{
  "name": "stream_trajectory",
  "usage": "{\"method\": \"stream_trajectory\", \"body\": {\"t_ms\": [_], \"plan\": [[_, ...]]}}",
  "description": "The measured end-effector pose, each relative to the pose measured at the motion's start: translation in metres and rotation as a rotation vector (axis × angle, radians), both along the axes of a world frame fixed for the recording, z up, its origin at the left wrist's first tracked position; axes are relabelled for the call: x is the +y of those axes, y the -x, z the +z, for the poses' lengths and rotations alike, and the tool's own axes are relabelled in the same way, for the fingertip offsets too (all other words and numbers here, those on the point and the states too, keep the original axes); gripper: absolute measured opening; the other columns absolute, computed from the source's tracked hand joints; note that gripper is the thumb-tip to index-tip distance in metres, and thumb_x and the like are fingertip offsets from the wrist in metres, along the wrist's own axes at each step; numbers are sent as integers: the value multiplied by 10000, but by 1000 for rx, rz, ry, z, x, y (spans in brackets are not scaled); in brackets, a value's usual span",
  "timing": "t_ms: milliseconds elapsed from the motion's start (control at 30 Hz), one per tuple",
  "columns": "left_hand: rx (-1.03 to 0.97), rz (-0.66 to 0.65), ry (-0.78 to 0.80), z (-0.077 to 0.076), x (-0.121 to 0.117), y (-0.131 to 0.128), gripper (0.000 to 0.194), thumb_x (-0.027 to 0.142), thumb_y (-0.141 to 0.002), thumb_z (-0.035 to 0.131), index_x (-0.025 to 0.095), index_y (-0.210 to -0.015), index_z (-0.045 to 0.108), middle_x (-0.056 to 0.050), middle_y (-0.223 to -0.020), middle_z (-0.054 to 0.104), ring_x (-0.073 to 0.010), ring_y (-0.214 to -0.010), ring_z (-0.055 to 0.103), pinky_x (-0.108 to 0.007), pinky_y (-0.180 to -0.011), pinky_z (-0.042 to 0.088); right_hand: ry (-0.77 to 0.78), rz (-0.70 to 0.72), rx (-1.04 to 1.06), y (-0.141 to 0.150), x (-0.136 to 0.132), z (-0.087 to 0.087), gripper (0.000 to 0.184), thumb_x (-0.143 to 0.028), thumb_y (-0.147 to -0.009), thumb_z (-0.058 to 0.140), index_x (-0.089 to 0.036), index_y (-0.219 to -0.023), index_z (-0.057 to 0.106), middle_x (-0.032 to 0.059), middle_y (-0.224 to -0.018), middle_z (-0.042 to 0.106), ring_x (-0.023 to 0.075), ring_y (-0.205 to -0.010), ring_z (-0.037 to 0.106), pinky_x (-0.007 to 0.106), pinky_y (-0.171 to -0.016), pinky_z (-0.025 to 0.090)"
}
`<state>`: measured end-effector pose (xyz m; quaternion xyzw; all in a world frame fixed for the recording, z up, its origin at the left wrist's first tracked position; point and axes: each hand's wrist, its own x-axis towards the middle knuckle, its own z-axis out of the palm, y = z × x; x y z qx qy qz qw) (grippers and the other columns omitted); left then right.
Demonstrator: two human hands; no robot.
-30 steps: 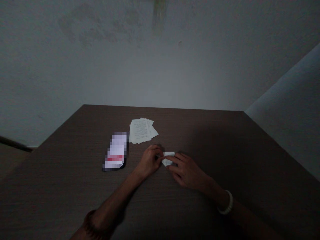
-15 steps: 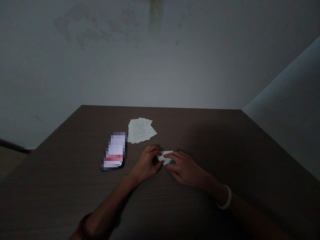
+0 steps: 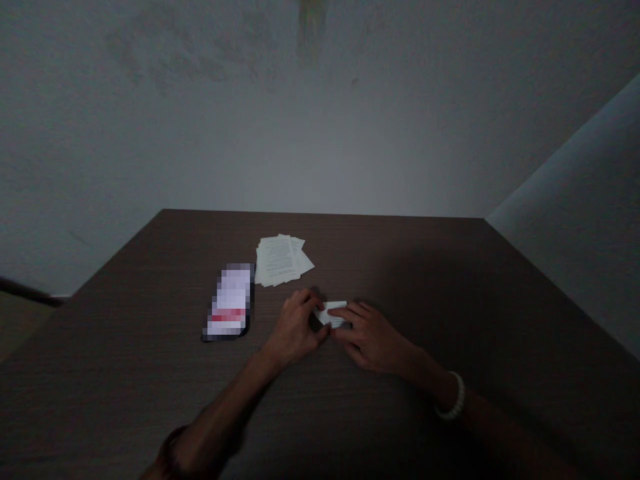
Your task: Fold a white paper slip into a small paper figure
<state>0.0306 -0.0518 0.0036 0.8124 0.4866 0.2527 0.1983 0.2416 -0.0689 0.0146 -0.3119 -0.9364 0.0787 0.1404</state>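
A small folded piece of white paper [image 3: 336, 312] lies on the brown table between my two hands. My left hand [image 3: 297, 327] curls at its left side, fingertips at the upper left corner and thumb at the lower edge. From the right, my right hand [image 3: 373, 333] presses on the paper with the index finger laid across it and the thumb at the near edge. Both hands are closed about the paper, and the fingers cover part of it. Printed lines show on its lower part.
A loose stack of printed sheets [image 3: 280, 260] lies beyond my left hand. Left of that hand is a phone [image 3: 230, 300] with a blurred, lit screen. The brown table [image 3: 400, 260] reaches back to a stained grey wall [image 3: 320, 147].
Very little differs. My left thumb has shifted slightly right along the paper's near edge, and more of the gap inside my left hand shows. The stack and phone stay put.
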Motion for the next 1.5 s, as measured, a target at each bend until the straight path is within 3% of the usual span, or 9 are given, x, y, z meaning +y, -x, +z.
{"method": "stream_trajectory", "body": {"t_ms": [867, 1167, 1267, 1367, 1500], "plan": [[-111, 73, -65, -7, 15, 16, 148, 77, -725, 611, 179, -831, 602, -51, -904, 614, -249, -920, 546, -413, -838, 438, 7, -4, 19, 0, -1, -1, 171, -182, -869, 575, -209, -999, 683, 97, -1317, 575, 268, -1140, 504, 449, -948, 410], [-187, 78, -92, -8, 19, 20, 231, -27, -680, 532, 181, -758, 599, -36, -814, 629, -222, -871, 561, -367, -798, 447, 11, -20, 17, -1, -1, -2, 192, -178, -871, 573, -226, -1024, 678, 79, -1321, 579, 265, -1139, 508, 454, -947, 405], [-177, 93, -83, -6, 19, 21, 173, 9, -730, 554, 177, -746, 595, -39, -798, 630, -220, -847, 566, -370, -793, 452, 14, -18, 18, -1, -1, -3, 201, -170, -871, 566, -228, -1028, 678, 73, -1335, 574, 260, -1120, 515, 444, -935, 412], [-122, 77, -92, -4, 17, 21, 32, 154, -800, 638, 170, -798, 610, -54, -851, 624, -232, -865, 564, -391, -812, 458, 18, -20, 34, -1, -2, -4, 206, -174, -884, 556, -224, -1040, 680, 74, -1338, 574, 261, -1126, 511, 443, -940, 411], [29, 17, -111, -3, 13, 20, 136, 270, -811, 695, 185, -908, 652, -68, -953, 602, -259, -944, 543, -404, -831, 456, 71, -68, 105, -1, -4, -6, 217, -191, -885, 571, -244, -1062, 685, 56, -1327, 584, 255, -1158, 499, 459, -983, 388]]}}
